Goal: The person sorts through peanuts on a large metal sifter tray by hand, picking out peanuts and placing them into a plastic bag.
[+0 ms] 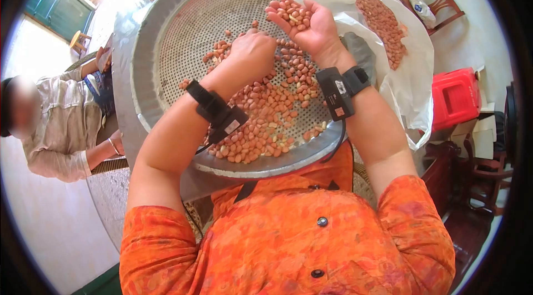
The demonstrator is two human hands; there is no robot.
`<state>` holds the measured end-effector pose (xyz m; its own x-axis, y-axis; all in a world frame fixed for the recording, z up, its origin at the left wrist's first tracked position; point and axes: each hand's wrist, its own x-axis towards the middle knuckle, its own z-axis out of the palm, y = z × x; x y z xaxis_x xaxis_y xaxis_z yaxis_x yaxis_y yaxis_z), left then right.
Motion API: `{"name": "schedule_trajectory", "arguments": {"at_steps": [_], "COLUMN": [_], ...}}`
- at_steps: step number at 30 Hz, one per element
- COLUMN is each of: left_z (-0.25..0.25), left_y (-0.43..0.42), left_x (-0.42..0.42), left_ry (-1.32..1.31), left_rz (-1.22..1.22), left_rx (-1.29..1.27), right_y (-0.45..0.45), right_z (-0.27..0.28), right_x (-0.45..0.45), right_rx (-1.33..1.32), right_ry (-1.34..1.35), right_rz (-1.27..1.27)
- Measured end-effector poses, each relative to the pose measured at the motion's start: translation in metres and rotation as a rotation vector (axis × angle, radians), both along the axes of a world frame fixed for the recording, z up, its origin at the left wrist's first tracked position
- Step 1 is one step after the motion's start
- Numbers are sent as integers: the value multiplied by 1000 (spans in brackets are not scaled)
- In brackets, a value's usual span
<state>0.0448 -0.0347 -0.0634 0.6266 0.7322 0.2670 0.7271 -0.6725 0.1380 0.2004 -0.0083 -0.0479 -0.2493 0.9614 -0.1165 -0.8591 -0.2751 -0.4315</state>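
A large round metal sieve tray [145,67] with a perforated bottom lies before me, with reddish-brown shelled peanuts [250,142] heaped at its near side and scattered towards the middle. Low over the peanuts, my left hand [254,53] is closed, its fingers curled under and mostly hidden; what they hold, if anything, does not show. My right hand [317,31] is cupped palm up above the right part of the tray, holding a pile of peanuts [291,13]. A few paler kernels are mixed among the reddish ones.
Right of the tray, a white plastic bag [408,92] lies open with more peanuts [383,28] inside. A red plastic container [455,98] stands farther right, near wooden chairs. Another person [61,112] sits at the left edge of the metal table [127,101].
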Motion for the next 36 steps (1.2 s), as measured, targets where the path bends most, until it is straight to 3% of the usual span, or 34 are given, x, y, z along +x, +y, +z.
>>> {"name": "schedule_trajectory", "arguments": {"at_steps": [1, 3, 8, 13, 15, 19, 21, 25, 33, 36], "left_z": [5, 21, 32, 22, 21, 13, 14, 9, 1, -2], "left_y": [-2, -3, 15, 32, 35, 50, 52, 54, 57, 58], "left_x": [-1, -5, -39, -53, -58, -72, -72, -76, -76, -76], "left_ry": [-2, 23, -294, -212, -242, -189, -154, -107, -160, -139], "left_rz": [-4, 139, 197, 297, 376, 370, 462, 411, 463, 459], "left_rx": [6, -220, -145, -211, -268, -197, -412, -378, -430, -364], "right_y": [-1, -3, -7, -6, -4, -7, -5, -4, -12, -27], "right_z": [1, 2, 5, 4, 0, 8, 6, 8, 64, 84], "right_x": [-1, -1, -5, -4, -2, -5, -3, -1, 29, 62], "right_rx": [6, -8, -67, -75, 2, -37, 12, 33, 155, 182], "right_ry": [-2, -28, -49, -121, -4, -96, -156, -170, 173, 157], "right_rz": [-4, -16, -2, 52, 226, 255, 322, 340, 418, 400]}}
